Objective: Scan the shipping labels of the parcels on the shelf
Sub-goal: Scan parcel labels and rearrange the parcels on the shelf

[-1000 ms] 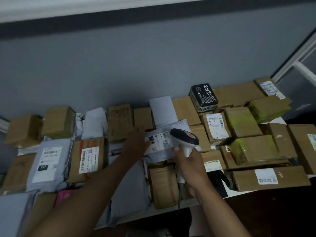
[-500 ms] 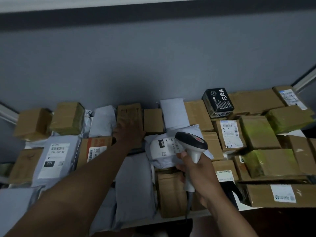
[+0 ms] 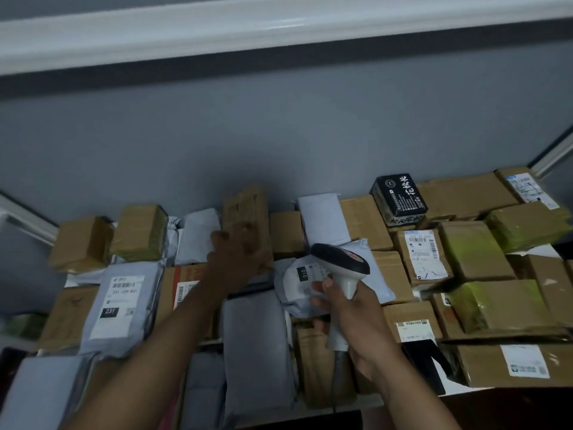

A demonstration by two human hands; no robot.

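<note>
Cardboard box (image 3: 245, 212) gripped by my left hand (image 3: 238, 259); my right hand (image 3: 350, 308) clasps the scanner (image 3: 341, 265) over a grey mailer (image 3: 307, 283).

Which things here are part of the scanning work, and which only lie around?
Part of the job:
- barcode scanner, gripped by the right hand
- white mailer under the scanner
- tall brown box at the left hand

Only around:
- black box
- grey wall
</note>
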